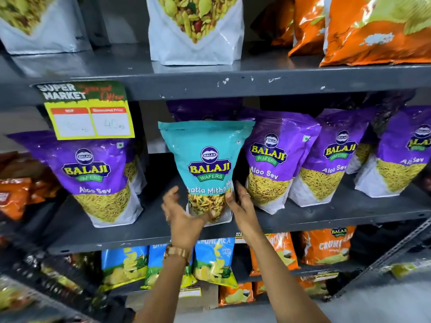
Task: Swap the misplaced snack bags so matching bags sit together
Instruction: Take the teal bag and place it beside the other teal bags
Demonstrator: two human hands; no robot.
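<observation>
A teal Balaji Khatta Mitha Mix bag (207, 164) stands upright on the middle shelf (149, 231), alone among purple Aloo Sev bags: one to its left (93, 173), two to its right (272, 159) (331, 159), another at the far right (405, 155). My left hand (184, 215) is spread beside the teal bag's lower left corner, with the thumb against its bottom front. My right hand (242, 206) clasps the bag's lower right edge, thumb in front and fingers behind. On the top shelf stand white bags with the same mixed snack printed on them (198, 36) (39, 26).
Orange chip bags (373, 31) fill the top shelf's right end. A yellow and green price tag (88, 110) hangs from the top shelf edge. Blue (214, 259) and orange (326, 248) chip bags stand on the lower shelf. More orange packs (14, 194) lie at far left.
</observation>
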